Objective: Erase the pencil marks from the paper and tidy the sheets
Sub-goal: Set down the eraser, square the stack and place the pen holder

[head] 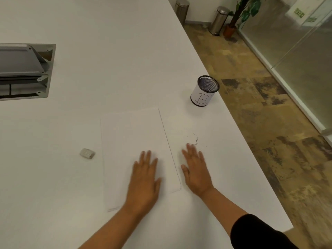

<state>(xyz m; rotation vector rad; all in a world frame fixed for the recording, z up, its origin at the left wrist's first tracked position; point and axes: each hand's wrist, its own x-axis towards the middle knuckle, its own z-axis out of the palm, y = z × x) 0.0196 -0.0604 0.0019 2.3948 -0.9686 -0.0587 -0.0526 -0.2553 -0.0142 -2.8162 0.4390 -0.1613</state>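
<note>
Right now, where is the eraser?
In the head view the eraser lies on the white table, just left of the paper, apart from it and from the left hand pressing the sheet.

A white table (107,51) fills most of the view. At 9 o'clock, a grey metal cable hatch (25,71) is set into it. Toward 2 o'clock, a mesh pen cup (204,90) labelled "B" stands upright. At 1 o'clock, two steel bins (219,20) and a potted plant (239,17) stand on the floor.
</note>
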